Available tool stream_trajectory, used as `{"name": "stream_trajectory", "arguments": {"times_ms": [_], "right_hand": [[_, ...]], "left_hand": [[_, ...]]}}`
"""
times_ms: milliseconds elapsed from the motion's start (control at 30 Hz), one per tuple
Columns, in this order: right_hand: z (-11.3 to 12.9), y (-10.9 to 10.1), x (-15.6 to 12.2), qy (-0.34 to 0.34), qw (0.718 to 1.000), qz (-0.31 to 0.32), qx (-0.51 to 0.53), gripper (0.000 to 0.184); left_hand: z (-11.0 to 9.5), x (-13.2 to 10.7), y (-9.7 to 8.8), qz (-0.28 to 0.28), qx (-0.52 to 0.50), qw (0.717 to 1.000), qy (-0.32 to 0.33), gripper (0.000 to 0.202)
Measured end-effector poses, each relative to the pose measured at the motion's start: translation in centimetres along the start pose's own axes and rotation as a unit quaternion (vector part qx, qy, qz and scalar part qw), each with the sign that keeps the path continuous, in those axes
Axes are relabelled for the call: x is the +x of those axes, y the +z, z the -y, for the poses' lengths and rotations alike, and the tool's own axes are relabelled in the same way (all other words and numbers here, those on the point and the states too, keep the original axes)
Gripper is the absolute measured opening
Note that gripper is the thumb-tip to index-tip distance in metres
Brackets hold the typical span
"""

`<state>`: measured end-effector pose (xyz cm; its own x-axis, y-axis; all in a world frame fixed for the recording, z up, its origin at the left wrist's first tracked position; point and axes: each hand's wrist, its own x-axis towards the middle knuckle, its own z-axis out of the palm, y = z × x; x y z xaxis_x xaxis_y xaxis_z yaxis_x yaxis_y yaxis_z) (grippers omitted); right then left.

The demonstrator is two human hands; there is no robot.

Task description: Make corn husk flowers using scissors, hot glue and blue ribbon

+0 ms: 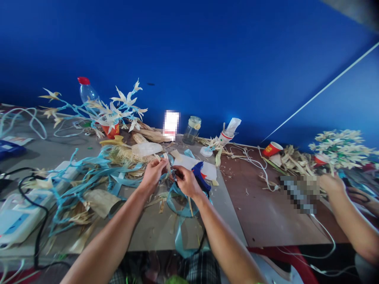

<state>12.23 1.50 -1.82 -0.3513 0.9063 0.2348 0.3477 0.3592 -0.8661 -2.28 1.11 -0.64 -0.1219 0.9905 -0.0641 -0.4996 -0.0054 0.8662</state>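
Wall, plain blue, takes up my upper view. Below it, the tabletop runs off the left edge. A co-worker's arm is cut off at right, pixelation blurring what lies by its hand. Tangled blue ribbon sits left of my curled, pinching left hand; my right hand is curled too, partly covering a blue tool. Between them, the left grips a pale strip. Whether the right grips the small dark item there, I can't tell.
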Motion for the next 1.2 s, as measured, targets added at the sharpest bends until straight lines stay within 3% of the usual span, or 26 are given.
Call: {"name": "stream_trajectory", "arguments": {"times_ms": [233,400,600,833,967,1200], "right_hand": [[0.6,-0.1,0.1,0.037,0.996,-0.015,0.085,0.026],[2.0,-0.5,0.2,0.109,0.963,-0.012,0.245,0.033],[2.4,-0.4,0.3,0.101,0.942,-0.048,0.317,0.041],[1.5,1.1,0.5,0.097,0.937,-0.107,0.318,0.048],[1.3,1.3,0.6,0.085,0.941,-0.151,0.292,0.040],[0.8,0.9,0.8,0.105,0.945,-0.161,0.264,0.039]], "left_hand": [[-0.2,-0.1,0.1,-0.021,0.002,1.000,0.002,0.029],[-0.5,-0.2,0.2,-0.038,0.012,0.999,0.012,0.031],[-1.2,-0.3,0.4,-0.071,-0.027,0.997,0.007,0.030],[-0.4,-0.4,0.9,-0.065,-0.015,0.997,-0.028,0.032],[0.1,-0.4,1.0,-0.049,-0.003,0.998,-0.049,0.033],[0.2,-0.5,0.9,0.007,0.045,0.998,-0.054,0.030]]}}
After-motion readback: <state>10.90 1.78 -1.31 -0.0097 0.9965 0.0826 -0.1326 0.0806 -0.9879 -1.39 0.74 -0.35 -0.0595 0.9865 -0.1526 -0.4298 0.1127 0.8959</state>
